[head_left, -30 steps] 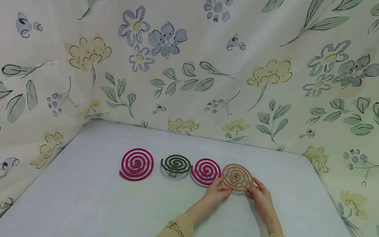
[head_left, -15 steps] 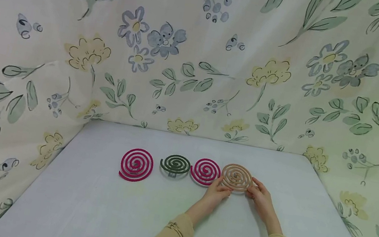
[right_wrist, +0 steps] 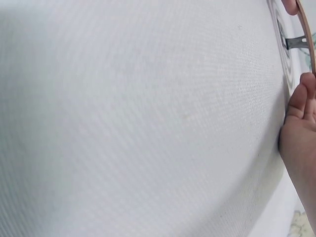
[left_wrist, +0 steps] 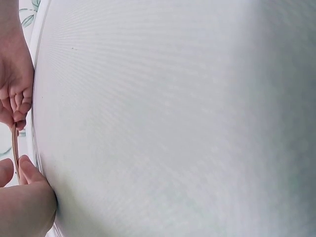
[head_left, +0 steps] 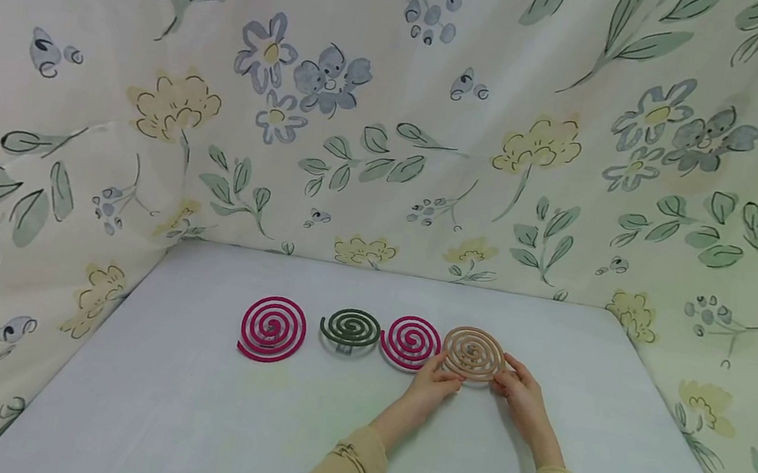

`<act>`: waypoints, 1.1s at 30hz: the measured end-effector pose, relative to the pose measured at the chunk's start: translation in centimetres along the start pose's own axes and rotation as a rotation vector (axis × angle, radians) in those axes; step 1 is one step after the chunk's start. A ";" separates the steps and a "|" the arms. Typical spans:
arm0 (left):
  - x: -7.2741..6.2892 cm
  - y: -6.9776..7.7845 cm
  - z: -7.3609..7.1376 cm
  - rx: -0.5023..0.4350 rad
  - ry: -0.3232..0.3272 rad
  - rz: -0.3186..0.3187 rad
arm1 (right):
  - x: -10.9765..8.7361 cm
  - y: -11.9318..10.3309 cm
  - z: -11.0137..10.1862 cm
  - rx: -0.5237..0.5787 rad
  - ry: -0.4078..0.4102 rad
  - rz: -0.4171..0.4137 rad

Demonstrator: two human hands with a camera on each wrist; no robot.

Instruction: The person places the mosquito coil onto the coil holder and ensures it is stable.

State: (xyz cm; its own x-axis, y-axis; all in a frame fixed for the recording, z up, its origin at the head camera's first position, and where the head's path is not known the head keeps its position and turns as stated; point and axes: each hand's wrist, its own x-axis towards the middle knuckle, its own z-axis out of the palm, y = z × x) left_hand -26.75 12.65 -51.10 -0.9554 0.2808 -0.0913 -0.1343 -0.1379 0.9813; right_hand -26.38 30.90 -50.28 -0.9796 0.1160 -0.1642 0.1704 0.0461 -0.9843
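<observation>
Both hands hold a tan mosquito coil (head_left: 472, 351) by its near edges, flat and raised a little above the table. My left hand (head_left: 428, 391) pinches its lower left side, between thumb and fingers. On the right side, my right hand (head_left: 523, 395) pinches the rim. A small metal stand (right_wrist: 296, 42) shows beneath the coil in the right wrist view. Seen edge-on in the left wrist view, the coil (left_wrist: 15, 148) spans the gap between the two hands. Just left of it lies a crimson coil (head_left: 411, 340), close to the left fingers.
Further left are a dark green coil (head_left: 352, 327), raised on a metal stand (head_left: 344, 349), and a second crimson coil (head_left: 273, 328). They form a row along the back half of the white table (head_left: 188, 414). A floral curtain (head_left: 388, 187) rises behind the table and along its sides.
</observation>
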 end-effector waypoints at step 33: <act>0.5 -0.6 0.0 0.008 0.001 0.017 | 0.4 0.1 0.0 0.003 0.013 0.014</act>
State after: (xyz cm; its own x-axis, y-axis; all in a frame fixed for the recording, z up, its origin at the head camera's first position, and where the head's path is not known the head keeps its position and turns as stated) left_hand -27.11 12.85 -51.71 -0.9578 0.2775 -0.0745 -0.1157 -0.1352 0.9840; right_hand -26.73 30.93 -50.42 -0.9756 0.1292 -0.1775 0.1841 0.0410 -0.9821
